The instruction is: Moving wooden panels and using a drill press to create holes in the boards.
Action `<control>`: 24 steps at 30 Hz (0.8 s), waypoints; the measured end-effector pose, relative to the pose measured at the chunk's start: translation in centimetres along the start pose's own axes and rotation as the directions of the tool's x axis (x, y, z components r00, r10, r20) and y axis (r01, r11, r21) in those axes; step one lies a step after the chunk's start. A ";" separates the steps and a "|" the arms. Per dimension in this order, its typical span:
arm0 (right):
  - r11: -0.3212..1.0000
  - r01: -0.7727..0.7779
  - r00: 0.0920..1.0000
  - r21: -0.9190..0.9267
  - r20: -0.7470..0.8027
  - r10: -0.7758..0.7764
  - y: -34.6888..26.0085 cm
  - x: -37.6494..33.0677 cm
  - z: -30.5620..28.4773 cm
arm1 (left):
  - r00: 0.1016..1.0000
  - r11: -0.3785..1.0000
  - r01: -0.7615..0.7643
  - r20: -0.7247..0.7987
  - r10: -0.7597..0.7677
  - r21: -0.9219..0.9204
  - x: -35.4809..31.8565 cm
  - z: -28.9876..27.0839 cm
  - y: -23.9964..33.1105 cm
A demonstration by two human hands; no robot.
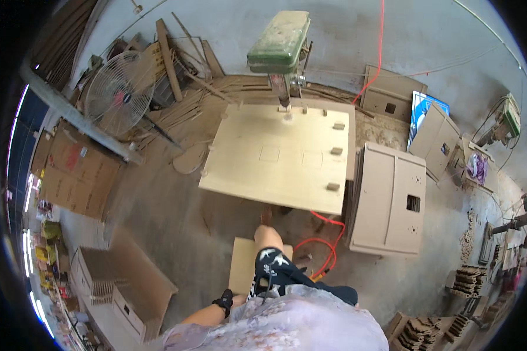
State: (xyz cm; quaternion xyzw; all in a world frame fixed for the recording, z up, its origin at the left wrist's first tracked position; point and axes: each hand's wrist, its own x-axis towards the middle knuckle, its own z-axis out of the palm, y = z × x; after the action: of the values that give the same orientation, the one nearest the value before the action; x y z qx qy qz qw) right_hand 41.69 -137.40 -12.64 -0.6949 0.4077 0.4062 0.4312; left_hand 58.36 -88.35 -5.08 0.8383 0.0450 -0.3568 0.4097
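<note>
My left hand hangs low beside my body, a black band round its wrist; its fingers are hidden against my clothes. My right hand does not show. In front of me a large pale-yellow board lies on the worktable, apart from both arms. Two outlined squares mark its face, and small wooden blocks stand along its right and far edges. Over the far edge rises a green drill press, its chuck close above the board.
Right of the table stands a stack of brown panels. A red hose loops on the floor by my leg. More panels stand at the lower left. A large fan and a cardboard box are at the left.
</note>
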 end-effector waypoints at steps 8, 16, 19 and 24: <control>0.996 -0.089 0.987 -0.014 -0.134 0.086 -16.7 1.5 8.2 | 0.980 0.948 0.182 0.034 -0.198 0.259 21.4 -27.4 2.3; 0.965 -0.008 0.947 0.264 -0.308 0.092 -34.7 -3.3 6.9 | 0.977 0.940 0.208 -0.105 -0.186 0.271 33.6 -44.1 5.6; 0.993 0.062 0.956 0.102 -0.292 -0.030 -42.6 -2.6 6.0 | 0.982 0.870 0.156 0.018 -0.186 0.468 34.4 -44.0 5.5; 0.948 0.190 0.883 -0.254 -0.377 -0.278 -50.5 0.7 5.0 | 0.985 0.774 -0.146 0.162 0.056 0.617 35.2 -41.8 8.2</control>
State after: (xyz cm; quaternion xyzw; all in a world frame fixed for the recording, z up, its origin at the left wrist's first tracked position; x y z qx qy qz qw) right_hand 87.17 -117.98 -1.21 -0.8501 0.3562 0.2372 0.3069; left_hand 110.96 -71.34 -4.93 0.9019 -0.1490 -0.3845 0.1287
